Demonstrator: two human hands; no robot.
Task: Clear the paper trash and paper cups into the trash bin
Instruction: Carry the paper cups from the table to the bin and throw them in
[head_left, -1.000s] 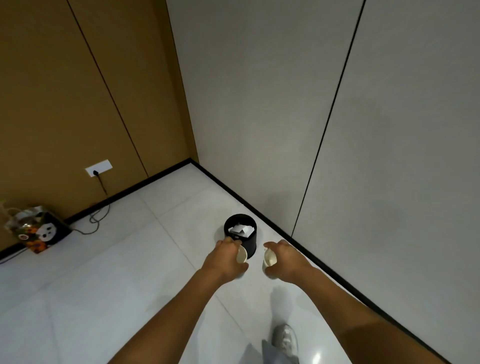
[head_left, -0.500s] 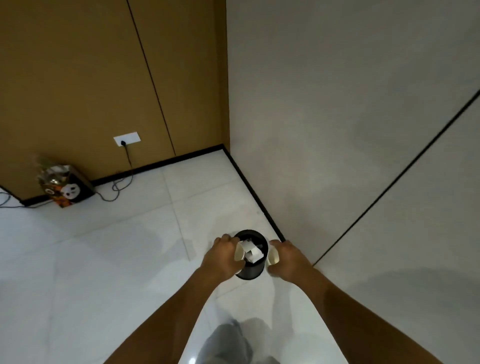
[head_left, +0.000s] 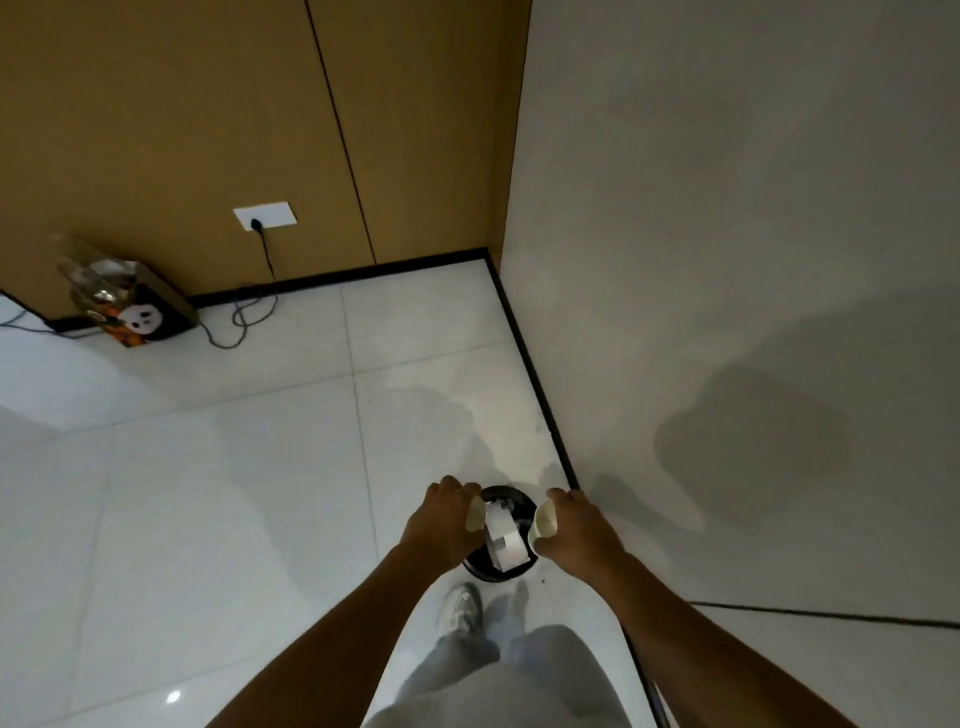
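— Both hands have come right over the trash bin (head_left: 498, 569); a moment ago it stood out in front of them. What does the left hand (head_left: 441, 525) hold?

— Its fingers are curled round a paper cup (head_left: 475, 514). Only the cup's pale rim peeks out, turned sideways toward the other hand.

— And the right hand (head_left: 576, 535)?

— That one grips a second paper cup (head_left: 545, 521) the same way, with the open mouth facing left. Both arms reach forward from the bottom edge, hands level, apart, one on each side of the bin.

— Where is the bin?

— On the white floor (head_left: 208, 493), close to the dark strip along the grey wall (head_left: 727, 260), just past a white shoe (head_left: 460, 608). White paper trash (head_left: 504, 540) sticks up inside it. The hands hide much of the bin's rim.

— Anything farther away?

— A gift bag (head_left: 130, 306) with a ghost face sits by the brown wall (head_left: 182, 104), near a wall socket (head_left: 265, 215) with a black cord (head_left: 249, 312) plugged in. What is inside the bag is too blurry to tell.
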